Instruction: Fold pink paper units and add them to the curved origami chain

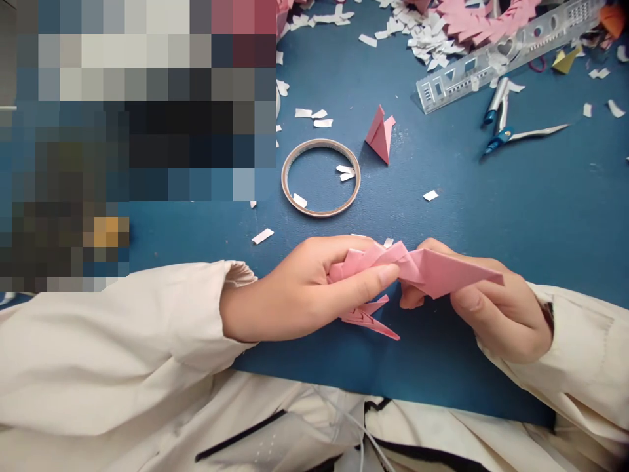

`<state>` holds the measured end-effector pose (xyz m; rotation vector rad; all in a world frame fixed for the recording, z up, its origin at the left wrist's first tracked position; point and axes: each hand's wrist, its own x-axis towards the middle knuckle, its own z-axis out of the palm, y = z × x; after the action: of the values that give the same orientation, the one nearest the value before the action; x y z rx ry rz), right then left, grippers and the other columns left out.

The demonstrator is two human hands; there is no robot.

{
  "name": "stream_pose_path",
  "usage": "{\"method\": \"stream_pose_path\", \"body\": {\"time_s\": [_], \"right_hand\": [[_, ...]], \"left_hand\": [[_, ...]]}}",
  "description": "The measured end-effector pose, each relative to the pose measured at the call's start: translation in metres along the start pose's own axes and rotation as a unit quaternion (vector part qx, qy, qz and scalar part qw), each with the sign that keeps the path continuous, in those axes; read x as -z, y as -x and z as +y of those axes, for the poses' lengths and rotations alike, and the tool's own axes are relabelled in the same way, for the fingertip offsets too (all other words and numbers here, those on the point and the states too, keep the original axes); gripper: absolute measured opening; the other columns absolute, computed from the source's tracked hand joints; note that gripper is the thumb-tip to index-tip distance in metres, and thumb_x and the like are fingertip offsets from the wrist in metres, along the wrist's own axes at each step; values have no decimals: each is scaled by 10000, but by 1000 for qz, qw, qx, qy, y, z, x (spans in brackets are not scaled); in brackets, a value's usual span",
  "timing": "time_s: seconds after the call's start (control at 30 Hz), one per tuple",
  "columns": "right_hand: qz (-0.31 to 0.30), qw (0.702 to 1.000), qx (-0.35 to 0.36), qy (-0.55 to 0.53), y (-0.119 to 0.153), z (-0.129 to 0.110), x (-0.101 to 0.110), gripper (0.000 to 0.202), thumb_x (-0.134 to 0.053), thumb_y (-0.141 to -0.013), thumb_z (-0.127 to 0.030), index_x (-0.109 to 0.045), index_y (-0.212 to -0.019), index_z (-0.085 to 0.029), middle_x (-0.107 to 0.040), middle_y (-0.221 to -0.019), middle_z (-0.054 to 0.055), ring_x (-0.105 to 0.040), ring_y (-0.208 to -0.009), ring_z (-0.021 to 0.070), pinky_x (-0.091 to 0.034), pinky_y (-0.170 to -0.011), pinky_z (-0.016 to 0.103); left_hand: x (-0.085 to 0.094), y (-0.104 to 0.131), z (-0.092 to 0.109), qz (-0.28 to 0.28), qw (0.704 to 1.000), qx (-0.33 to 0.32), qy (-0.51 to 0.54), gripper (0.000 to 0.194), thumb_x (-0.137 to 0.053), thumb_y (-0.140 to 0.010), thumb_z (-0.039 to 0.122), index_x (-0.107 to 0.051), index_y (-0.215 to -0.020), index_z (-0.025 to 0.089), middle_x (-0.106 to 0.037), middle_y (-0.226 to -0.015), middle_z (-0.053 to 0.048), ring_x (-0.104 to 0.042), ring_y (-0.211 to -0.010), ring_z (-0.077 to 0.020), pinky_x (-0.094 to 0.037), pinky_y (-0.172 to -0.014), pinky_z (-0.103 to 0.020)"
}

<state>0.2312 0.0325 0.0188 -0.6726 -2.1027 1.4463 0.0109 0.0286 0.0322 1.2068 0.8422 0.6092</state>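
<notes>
My left hand (pixel 314 285) is closed round a chain of interlocked pink folded paper pieces (pixel 378 257), its thumb lying along the near side. Below that hand, two pointed paper tips of the chain stick out. At the chain's right end is a larger pink folded paper piece (pixel 442 272), its point toward the right. My right hand (pixel 501 308) pinches this piece, thumb on the near side, the other fingers partly hidden behind it. Just beyond my hands, a roll of double-sided tape (pixel 321 213) lies flat, with a loose pink folded piece (pixel 381 136) beside it.
Blue-handled scissors (pixel 502 136) lie at the right, near a clear plastic ruler (pixel 491 62). Behind the ruler is a pink paper ring (pixel 486 23) among many white paper scraps (pixel 432 39). A small yellow piece (pixel 567 60) lies farther right. The upper left is blurred out.
</notes>
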Motion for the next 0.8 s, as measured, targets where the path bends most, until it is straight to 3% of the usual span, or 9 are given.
{"method": "stream_pose_path", "body": {"time_s": [0.2, 0.4, 0.67, 0.8], "right_hand": [[23, 999, -9, 33, -4, -3, 0, 237, -391, -1006, -309, -522, -832, -214, -547, -634, -12, -471, -593, 126, -413, -631, 304], [-11, 998, -6, 68, -6, -2, 2, 194, -461, -979, -211, -542, -804, -194, -585, -629, -13, -448, -580, 103, -386, -622, 289], [-32, 997, -10, 76, -6, -2, -2, 209, -475, -974, -188, -550, -780, -173, -609, -630, -12, -484, -568, 87, -354, -663, 307], [-54, 995, 2, 84, -7, -2, -1, 233, -468, -978, -205, -544, -760, -176, -527, -574, -38, -411, -546, 87, -311, -650, 305]], "left_hand": [[-4, -2, -1, -17, 997, 49, 51, 186, -562, -898, 236, -605, -750, 132, -499, -695, 21, -512, -628, -76, -562, -583, -176], [-1, -3, -2, 16, 1000, -8, 5, 97, -663, -838, 210, -652, -895, 133, -632, -811, 8, -564, -683, -65, -498, -591, -119], [0, -1, -6, -16, 1000, 18, -6, 73, -604, -857, 181, -670, -869, 152, -637, -774, 10, -618, -650, -100, -528, -553, -174], [0, -2, -4, -12, 1000, 23, -12, 67, -653, -813, 192, -640, -764, 148, -616, -668, 29, -592, -573, -91, -472, -486, -168]]}}
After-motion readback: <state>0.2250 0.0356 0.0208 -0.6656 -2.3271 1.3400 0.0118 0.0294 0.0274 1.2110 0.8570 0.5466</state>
